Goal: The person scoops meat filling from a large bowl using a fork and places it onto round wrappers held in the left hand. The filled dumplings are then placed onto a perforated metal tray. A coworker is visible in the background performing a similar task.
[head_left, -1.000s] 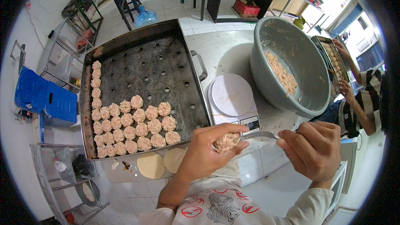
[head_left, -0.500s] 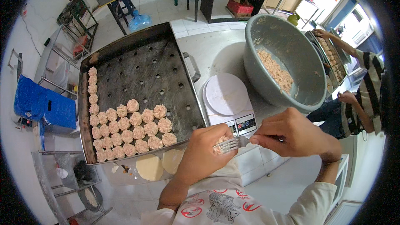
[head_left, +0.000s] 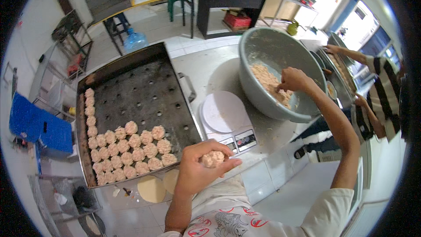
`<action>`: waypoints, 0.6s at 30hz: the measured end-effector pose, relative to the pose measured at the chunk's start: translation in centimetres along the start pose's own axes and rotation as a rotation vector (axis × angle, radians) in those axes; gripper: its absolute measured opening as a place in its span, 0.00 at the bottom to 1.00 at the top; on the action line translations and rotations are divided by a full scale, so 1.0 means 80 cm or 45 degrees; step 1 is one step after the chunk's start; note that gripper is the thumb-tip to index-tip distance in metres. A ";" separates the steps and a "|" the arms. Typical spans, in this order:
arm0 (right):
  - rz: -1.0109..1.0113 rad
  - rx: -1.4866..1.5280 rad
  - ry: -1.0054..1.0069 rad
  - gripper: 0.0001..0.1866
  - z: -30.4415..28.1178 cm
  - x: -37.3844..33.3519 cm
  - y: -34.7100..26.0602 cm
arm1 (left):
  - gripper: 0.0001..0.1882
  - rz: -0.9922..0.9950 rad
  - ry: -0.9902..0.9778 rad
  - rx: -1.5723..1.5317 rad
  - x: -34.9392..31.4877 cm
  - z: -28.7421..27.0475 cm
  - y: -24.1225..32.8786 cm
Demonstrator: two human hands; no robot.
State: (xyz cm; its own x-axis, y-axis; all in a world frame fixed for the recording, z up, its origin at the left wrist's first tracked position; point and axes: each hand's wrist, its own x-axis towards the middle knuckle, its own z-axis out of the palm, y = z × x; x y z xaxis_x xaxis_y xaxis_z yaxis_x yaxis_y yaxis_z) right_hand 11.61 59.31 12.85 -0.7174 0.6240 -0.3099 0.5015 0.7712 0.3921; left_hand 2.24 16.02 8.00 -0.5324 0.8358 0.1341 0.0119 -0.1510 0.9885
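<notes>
The left hand [head_left: 195,169] curls around a dumpling [head_left: 213,159]. Toward the dumpling's half past one, the right hand [head_left: 294,80] bunches over filling [head_left: 262,77] in a bowl [head_left: 285,47], its hold unclear.

The left hand [head_left: 193,171] cups a dumpling [head_left: 212,159] (lumpy, pale pink) as the right hand [head_left: 293,80] dips into a grey basin [head_left: 280,46].

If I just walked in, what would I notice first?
Probably the big dark tray on the left, its near-left part crowded with pale pink lumps. Then the large grey basin to its right, where the right hand reaches toward the mixture. In front, the left hand cups another lump.
</notes>
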 end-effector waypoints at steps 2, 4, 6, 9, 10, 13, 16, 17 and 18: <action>-0.051 -0.073 0.124 0.25 -0.020 -0.018 -0.038 | 0.19 0.003 0.069 0.022 0.001 -0.003 -0.001; -0.474 0.110 0.898 0.21 -0.066 -0.086 -0.074 | 0.19 -0.271 0.140 -0.226 0.000 -0.006 0.000; -0.616 0.531 1.090 0.19 -0.093 -0.161 -0.132 | 0.15 -0.225 0.169 -0.389 0.001 -0.008 -0.002; -1.038 0.562 1.362 0.19 -0.081 -0.240 -0.223 | 0.12 -0.105 0.281 -1.147 0.005 0.008 -0.014; -1.020 0.632 1.290 0.22 -0.072 -0.235 -0.239 | 0.09 -0.069 0.244 -1.150 0.006 0.012 -0.019; -1.038 0.823 1.276 0.30 -0.046 -0.222 -0.274 | 0.14 -0.222 0.173 -1.008 -0.004 0.019 -0.032; -0.949 0.823 1.146 0.46 -0.047 -0.218 -0.278 | 0.23 -0.125 0.311 -1.191 0.001 0.013 -0.040; -0.888 0.969 0.933 0.46 -0.052 -0.220 -0.279 | 0.26 -0.098 0.332 -1.292 0.005 0.009 -0.039; -0.867 1.105 0.810 0.47 -0.058 -0.224 -0.280 | 0.35 -0.052 0.289 -1.414 0.009 0.005 -0.037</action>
State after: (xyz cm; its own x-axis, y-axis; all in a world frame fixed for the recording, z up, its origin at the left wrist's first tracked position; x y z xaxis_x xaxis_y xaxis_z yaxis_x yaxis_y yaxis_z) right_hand 11.02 30.27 13.65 -0.9371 0.0866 0.3382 -0.0802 0.8894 -0.4501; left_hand 2.14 17.25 5.15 -0.6580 0.7527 -0.0243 -0.7062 -0.6055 0.3671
